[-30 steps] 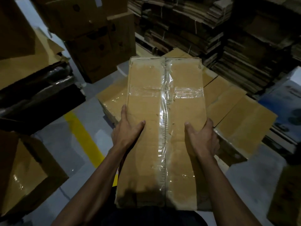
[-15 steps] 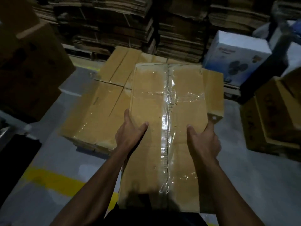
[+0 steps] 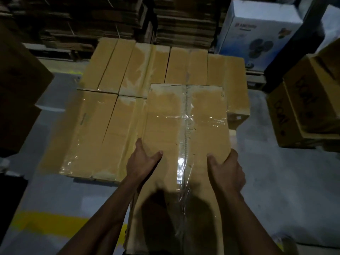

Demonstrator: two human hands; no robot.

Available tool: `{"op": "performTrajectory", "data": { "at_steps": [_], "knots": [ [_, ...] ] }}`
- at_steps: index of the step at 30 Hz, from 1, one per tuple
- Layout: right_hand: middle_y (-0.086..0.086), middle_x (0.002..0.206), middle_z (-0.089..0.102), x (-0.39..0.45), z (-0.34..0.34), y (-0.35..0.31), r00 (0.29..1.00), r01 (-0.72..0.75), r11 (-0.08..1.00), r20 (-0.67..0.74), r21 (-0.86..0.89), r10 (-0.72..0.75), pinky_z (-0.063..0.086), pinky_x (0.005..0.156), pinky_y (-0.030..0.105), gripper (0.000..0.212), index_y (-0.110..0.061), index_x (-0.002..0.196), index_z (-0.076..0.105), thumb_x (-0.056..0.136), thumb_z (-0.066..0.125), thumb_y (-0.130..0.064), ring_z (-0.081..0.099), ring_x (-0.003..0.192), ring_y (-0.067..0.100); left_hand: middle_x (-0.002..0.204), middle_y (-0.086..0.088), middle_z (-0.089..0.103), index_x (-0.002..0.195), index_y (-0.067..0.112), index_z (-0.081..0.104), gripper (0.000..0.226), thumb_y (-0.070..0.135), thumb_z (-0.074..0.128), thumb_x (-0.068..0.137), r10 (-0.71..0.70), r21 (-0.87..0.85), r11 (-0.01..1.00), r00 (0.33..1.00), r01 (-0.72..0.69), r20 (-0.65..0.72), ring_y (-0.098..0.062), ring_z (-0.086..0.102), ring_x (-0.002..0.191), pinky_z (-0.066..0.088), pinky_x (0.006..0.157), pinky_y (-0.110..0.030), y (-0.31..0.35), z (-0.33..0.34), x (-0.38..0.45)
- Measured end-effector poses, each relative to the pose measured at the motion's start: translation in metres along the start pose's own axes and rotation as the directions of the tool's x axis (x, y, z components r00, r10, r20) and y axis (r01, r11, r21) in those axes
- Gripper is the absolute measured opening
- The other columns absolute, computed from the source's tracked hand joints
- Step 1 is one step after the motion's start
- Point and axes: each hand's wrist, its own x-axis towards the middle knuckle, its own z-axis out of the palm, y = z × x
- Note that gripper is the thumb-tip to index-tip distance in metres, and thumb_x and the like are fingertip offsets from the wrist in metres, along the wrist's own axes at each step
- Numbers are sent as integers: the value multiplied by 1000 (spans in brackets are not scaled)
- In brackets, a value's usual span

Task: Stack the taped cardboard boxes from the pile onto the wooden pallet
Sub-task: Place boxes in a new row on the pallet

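Carrying a taped box (image 3: 185, 144) over the stack (image 3: 139, 100), at its near right corner where one slot looks unfilled. Left hand (image 3: 142, 163) and right hand (image 3: 227, 171) grip its sides, thumbs on top, fingers wrapped under. Layer's mostly full; pallet itself is hidden, and I can't see the pile, so no clue how many remain.
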Motion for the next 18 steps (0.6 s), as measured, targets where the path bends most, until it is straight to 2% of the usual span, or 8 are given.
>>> {"op": "performTrajectory", "data": {
  "at_steps": [2, 6, 8, 11, 18],
  "knots": [
    [10, 136, 55, 17, 15, 6, 999, -19, 1000, 26, -9, 20, 44, 98, 49, 73, -19, 143, 35, 89, 59, -60, 56, 119, 36, 142, -8, 51, 151, 21, 18, 99, 62, 68, 76, -22, -3, 1000, 1000, 22, 19, -34, 53, 124, 44, 102, -44, -6, 15, 15],
    [11, 140, 52, 55, 54, 26, 994, -55, 998, 97, -34, 58, 44, 98, 49, 80, -19, 147, 29, 87, 59, -63, 54, 122, 38, 136, -3, 57, 147, 25, 24, 103, 72, 62, 63, -57, -28, 998, 998, 58, 39, -31, 57, 119, 47, 99, -45, -24, 50, 50],
    [12, 142, 50, 71, 72, 35, 989, -88, 996, 114, -31, 91, 43, 99, 49, 87, -18, 150, 26, 85, 58, -68, 52, 125, 39, 132, 0, 59, 145, 26, 25, 93, 64, 66, 71, -55, -37, 998, 998, 57, 37, -30, 59, 116, 48, 97, -42, -32, 66, 65],
    [13, 141, 50, 86, 99, 48, 988, -114, 993, 103, 20, 111, 43, 97, 48, 96, -18, 149, 27, 75, 50, -75, 52, 123, 41, 124, 4, 63, 136, 32, 32, 80, 64, 61, 69, -43, -41, 998, 999, 44, 7, -29, 62, 110, 49, 95, -43, -43, 89, 92],
    [14, 137, 53, 127, 151, 66, 983, -158, 984, 106, 85, 148, 41, 100, 48, 93, -21, 148, 27, 78, 62, -71, 52, 121, 41, 112, 11, 64, 128, 34, 37, 65, 55, 61, 71, 10, -47, 999, 1000, -10, -11, -26, 63, 102, 48, 89, -38, -73, 132, 145]
  ]
}}
